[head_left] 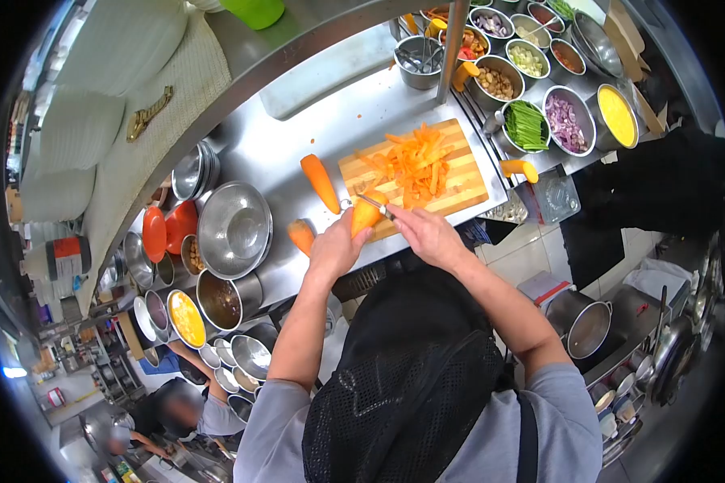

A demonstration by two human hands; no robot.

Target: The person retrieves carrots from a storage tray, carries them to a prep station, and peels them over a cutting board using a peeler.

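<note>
My left hand [336,245] is closed around an orange carrot [368,211] at the near left edge of a striped wooden cutting board [467,165]. In my right hand [427,235] is a small peeler [376,204], its metal end against the carrot's upper side. Orange peelings [415,165] lie heaped on the board. Left of the board, a peeled-looking carrot [321,183] rests on the steel counter, and another carrot [301,237] lies nearer, beside my left wrist.
Steel containers of cut vegetables [526,126] line the right. Metal bowls [234,229] and pots [229,299] stand at left, below a raised shelf [193,105]. A large pot [586,328] is at lower right. Other people [169,410] are at lower left.
</note>
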